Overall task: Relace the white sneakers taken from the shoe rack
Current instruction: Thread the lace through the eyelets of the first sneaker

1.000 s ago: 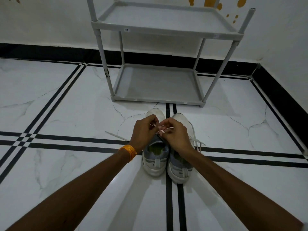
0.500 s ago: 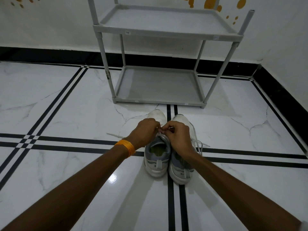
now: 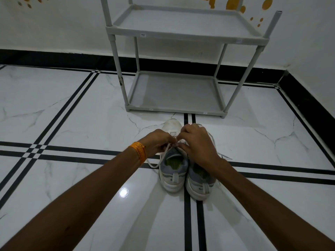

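Two white sneakers with grey heels stand side by side on the floor, toes pointing away from me. Over the eyelets of the left sneaker (image 3: 173, 173) both hands meet. My left hand (image 3: 158, 143), with an orange band on its wrist, pinches the white lace (image 3: 159, 161), which loops down past the shoe's left side. My right hand (image 3: 196, 144) pinches the same lace close to the left hand's fingertips and covers the front of the right sneaker (image 3: 199, 183). More loose lace trails on the floor to the right of that shoe.
A grey two-tier shoe rack (image 3: 174, 109) stands just beyond the sneakers against the white wall, both shelves bare. The floor is white marble with black stripe lines. A black skirting runs along the back and right walls.
The lace end that lay straight on the floor to the left now hangs as a loop beside the left sneaker. Both hands stay pinched together over its eyelets.
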